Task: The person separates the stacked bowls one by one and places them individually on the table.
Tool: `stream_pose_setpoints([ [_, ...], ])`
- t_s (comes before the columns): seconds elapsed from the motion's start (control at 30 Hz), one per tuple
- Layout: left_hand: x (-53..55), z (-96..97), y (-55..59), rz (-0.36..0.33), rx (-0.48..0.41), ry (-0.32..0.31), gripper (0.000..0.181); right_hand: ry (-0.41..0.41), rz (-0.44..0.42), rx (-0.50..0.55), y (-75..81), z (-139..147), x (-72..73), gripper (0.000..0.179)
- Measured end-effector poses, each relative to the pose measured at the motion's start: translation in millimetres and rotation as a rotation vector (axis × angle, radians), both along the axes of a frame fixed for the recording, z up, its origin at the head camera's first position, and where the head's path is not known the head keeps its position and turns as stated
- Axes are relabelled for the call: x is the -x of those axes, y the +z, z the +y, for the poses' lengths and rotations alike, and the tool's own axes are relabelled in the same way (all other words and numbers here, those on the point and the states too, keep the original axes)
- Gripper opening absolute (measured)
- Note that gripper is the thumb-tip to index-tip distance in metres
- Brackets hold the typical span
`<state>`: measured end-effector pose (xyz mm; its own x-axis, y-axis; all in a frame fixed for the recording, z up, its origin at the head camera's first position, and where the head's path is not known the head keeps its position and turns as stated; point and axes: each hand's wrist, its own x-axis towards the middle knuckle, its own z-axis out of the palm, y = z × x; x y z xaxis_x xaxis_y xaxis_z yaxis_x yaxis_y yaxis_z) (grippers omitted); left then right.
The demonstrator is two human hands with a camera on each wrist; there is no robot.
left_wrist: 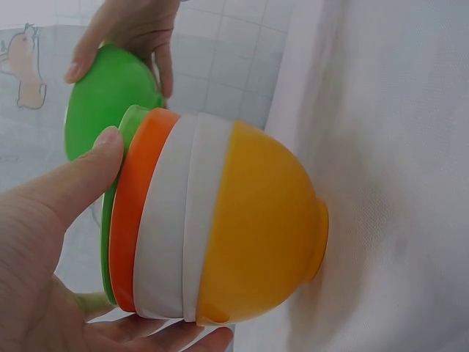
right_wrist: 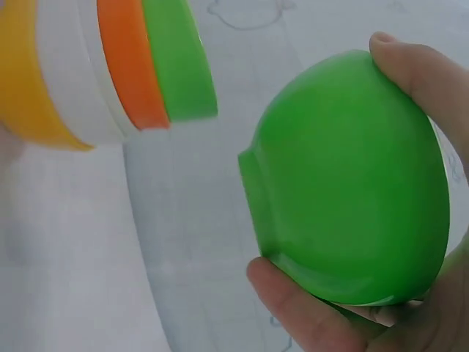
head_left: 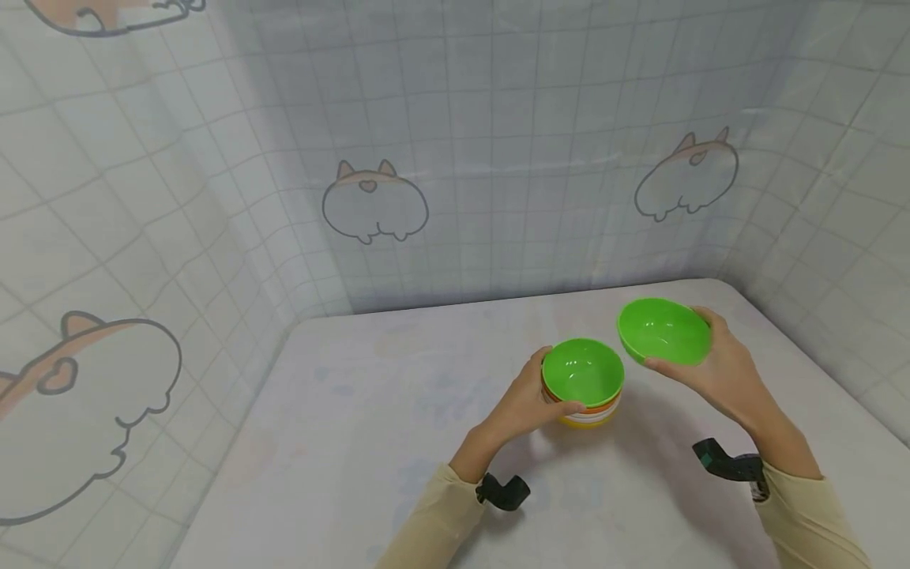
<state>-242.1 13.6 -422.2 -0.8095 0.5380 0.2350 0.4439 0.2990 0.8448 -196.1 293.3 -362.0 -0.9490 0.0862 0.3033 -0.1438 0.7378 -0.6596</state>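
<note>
Clearly, everything hinges on how the loose green bowl point(head_left: 663, 332) sits against the stack of bowls point(head_left: 584, 417). In the head view the loose bowl is up and to the right of the stack, near it but apart, with a narrow strip of table point(head_left: 643, 387) showing between them. Both stand right of centre in the frame, toward the table's far right part.

The right hand point(head_left: 728, 371) grips the loose bowl from its right side, thumb and fingers spread around the wall; the left hand point(head_left: 529, 399) holds the stack from its left side, thumb at the rim and fingers curled round behind. So each thing lies on the inner side of its own hand, and the right hand is the farther of the two from the stack.

The stack's long axis runs roughly upright: yellow bowl point(left_wrist: 256, 227) lowest, then white bowls point(left_wrist: 168, 227), an orange bowl point(left_wrist: 139, 220) and the top green bowl point(head_left: 583, 370), mouth up. In the right wrist view, the loose bowl's foot at centre points left, roughly the same way the stack's base does in the upper left, yet the two are offset sideways rather than lined up. Whether the stack's base touches the table is hard to tell.
</note>
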Motion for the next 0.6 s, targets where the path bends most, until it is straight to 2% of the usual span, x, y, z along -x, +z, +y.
stream_pose_setpoints([
  [0.37,-3.3,-1.8,2.5,-0.001,0.012,-0.01,0.089,-0.027,-0.054,0.006,-11.2,16,-6.0,0.106],
  [0.6,-6.3,-3.1,4.7,0.001,0.023,-0.008,0.089,-0.039,-0.089,0.006,-23.7,22,-9.1,0.107],
])
